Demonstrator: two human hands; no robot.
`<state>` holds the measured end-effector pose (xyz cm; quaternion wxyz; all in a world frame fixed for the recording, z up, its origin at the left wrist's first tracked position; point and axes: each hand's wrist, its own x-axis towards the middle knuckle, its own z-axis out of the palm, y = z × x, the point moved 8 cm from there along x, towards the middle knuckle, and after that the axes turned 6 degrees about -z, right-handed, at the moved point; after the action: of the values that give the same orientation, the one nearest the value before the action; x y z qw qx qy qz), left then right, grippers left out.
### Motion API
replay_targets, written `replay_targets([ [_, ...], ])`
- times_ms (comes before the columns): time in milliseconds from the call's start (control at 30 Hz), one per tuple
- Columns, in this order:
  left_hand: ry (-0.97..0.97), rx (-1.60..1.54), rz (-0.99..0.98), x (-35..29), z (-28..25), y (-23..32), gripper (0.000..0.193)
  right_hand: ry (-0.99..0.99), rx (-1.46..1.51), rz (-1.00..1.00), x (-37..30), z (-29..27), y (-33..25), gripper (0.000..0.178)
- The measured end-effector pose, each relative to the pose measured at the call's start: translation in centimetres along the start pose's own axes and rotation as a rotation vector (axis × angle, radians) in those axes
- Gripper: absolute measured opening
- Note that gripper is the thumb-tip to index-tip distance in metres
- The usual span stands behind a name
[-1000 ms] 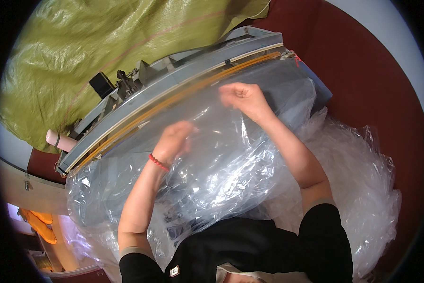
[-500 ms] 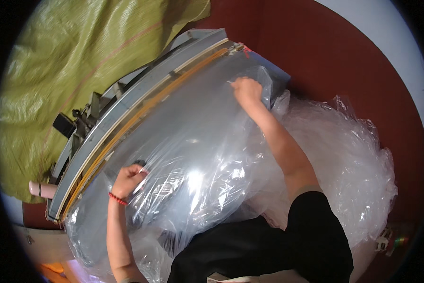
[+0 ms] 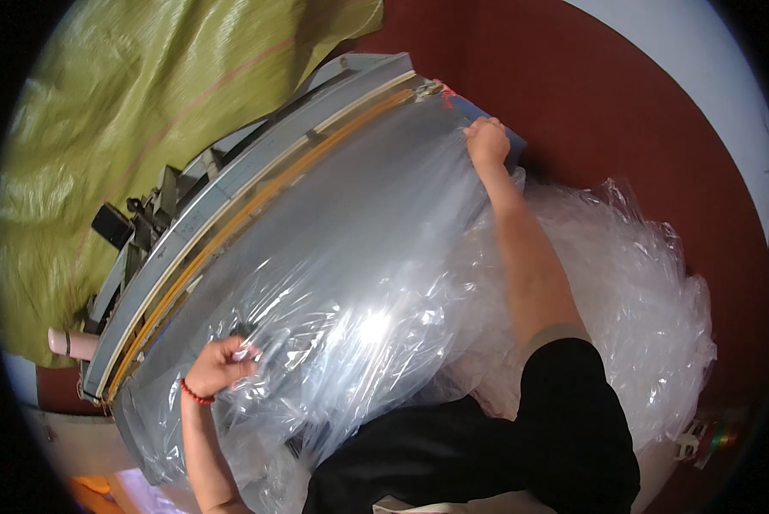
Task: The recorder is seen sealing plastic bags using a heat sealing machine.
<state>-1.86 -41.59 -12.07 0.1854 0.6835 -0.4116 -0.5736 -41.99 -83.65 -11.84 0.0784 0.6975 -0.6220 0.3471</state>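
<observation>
Clear plastic film (image 3: 350,343) lies crumpled and shiny over a grey work surface (image 3: 359,163). At the surface's far right corner, my right hand (image 3: 489,144) is closed on the film, which stretches in creases from its fingers. My left hand (image 3: 222,366), with a red bead bracelet at the wrist, pinches a gathered part of the film near the left end. Along the far side runs a long grey metal bar (image 3: 230,167) with an orange-yellow strip (image 3: 273,186) beside it. Neither hand touches the bar.
To the right a big heap of clear film (image 3: 624,300) rests beside the surface on a dark red floor (image 3: 573,111). Behind the bar hangs a yellow-green woven sheet (image 3: 162,103). A pink bottle-like cylinder (image 3: 72,344) sticks out at the bar's left end.
My right hand has moved right and slightly farther away, drawing the film toward the corner. My left hand has come nearer and a little left, and the film between them has shifted.
</observation>
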Motion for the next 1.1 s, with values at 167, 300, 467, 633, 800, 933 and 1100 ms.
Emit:
replay_targets([
  [167,-0.009,-0.134,-0.132,-10.4,-1.5,-10.8,0.014,-0.127,-0.36,-0.194,0.2,1.5,-1.1,0.024],
  [300,0.4,-0.204,-0.291,-24.0,-7.2,-20.8,0.018,-0.076,-0.083,-0.316,-0.3,0.9,-2.8,0.023],
  [467,0.987,-0.022,-0.296,-37.9,-13.9,-19.6,0.003,-0.21,-0.17,-0.15,0.7,3.1,-1.5,0.03],
  [633,2.044,0.919,0.073,-38.8,-9.5,-9.4,0.014,-0.202,-0.168,-0.145,1.2,3.6,-1.0,0.03],
  [800,1.388,0.556,-0.212,-24.6,-6.3,-20.5,0.043,-0.191,-0.19,-0.152,1.2,3.4,-1.0,0.032],
  [933,1.512,0.549,-0.276,-26.4,-4.5,-23.7,0.044,-0.161,-0.191,-0.155,1.2,3.3,-1.2,0.031],
  [1100,1.519,0.624,-0.056,-24.3,-5.0,-18.8,0.028,-0.179,-0.188,-0.139,1.4,3.6,-0.5,0.03],
])
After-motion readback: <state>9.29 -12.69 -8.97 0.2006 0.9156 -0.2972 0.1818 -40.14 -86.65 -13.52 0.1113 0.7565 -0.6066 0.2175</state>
